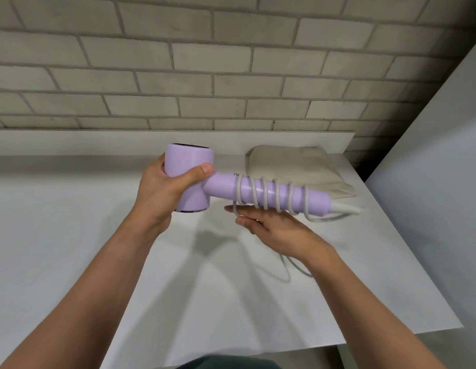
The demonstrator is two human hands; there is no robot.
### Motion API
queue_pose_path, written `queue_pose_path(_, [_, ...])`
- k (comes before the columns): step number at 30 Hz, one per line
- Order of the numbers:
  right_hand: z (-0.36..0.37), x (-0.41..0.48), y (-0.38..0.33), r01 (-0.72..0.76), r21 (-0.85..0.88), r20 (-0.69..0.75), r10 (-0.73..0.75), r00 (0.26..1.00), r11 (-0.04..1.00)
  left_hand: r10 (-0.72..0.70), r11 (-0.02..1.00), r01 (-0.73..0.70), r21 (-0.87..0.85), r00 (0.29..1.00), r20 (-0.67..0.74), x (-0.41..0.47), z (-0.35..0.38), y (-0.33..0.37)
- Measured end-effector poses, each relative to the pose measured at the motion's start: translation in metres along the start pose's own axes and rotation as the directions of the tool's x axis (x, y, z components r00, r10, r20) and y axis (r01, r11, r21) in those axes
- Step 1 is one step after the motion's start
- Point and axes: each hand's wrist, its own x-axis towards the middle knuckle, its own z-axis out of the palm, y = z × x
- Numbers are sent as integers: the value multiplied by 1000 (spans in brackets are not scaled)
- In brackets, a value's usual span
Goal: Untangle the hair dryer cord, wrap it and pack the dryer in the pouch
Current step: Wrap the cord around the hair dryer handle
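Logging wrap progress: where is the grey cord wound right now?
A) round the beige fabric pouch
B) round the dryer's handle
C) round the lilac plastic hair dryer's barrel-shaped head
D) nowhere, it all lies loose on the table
B: the grey cord coils several times round the handle of the lilac plastic hair dryer, whose head the left hand grips.
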Motion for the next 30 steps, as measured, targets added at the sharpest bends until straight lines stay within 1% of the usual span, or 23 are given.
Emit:
queue_pose_path(1, [3, -7, -11, 127, -251, -117, -161, 980, 960, -7, 1000, 7, -2, 999, -37, 2, 1, -1])
queue_pose_path(2, [3, -8, -26, 222, -340, -66, -259, 964, 914, -12, 1000, 12, -3, 998, -68, 3, 2, -2])
queue_pose_path(3, [5, -11, -26, 232, -344, -81, -275, 958, 910, -16, 1000, 16, -3, 996, -93, 5, 2, -3])
queue_pose_path(4, [4, -13, -31, 198, -299, -71, -229, 971, 934, -17, 1000, 17, 1, 993, -115, 6, 2, -4])
queue_pose_path(6, [6, -20, -31, 193, -298, -22, -208, 978, 935, -6, 999, 12, 31, 987, -160, 9, 3, -7])
queue_pose_path(11, [0, -29, -40, 218, -294, 16, -223, 975, 931, 43, 989, -6, 145, 966, -254, 14, 3, -16])
queue_pose_path(14, [-6, -36, -41, 209, -291, 56, -201, 978, 934, 89, 970, -21, 241, 957, -276, 14, 1, -21])
queue_pose_path(17, [-16, -43, -49, 201, -307, 82, -184, 979, 930, 137, 946, -46, 320, 953, -270, 14, 0, -26])
queue_pose_path(20, [-27, -50, -51, 188, -385, 103, -160, 982, 903, 200, 906, -76, 417, 944, -262, 13, 0, -29])
queue_pose_path(22, [-34, -52, -53, 195, -438, 90, -173, 981, 877, 233, 874, -96, 476, 943, -237, 12, 0, -30])
queue_pose_path(24, [-42, -52, -57, 208, -506, 40, -218, 975, 837, 253, 841, -124, 526, 950, -181, 10, 0, -32])
queue_pose_path(26, [-52, -50, -60, 232, -555, -21, -293, 956, 799, 261, 814, -155, 560, 958, -115, 9, -2, -33])
queue_pose_path(30, [-70, -51, -69, 271, -619, -96, -413, 905, 737, 206, 814, -175, 554, 978, 5, 6, -6, -29])
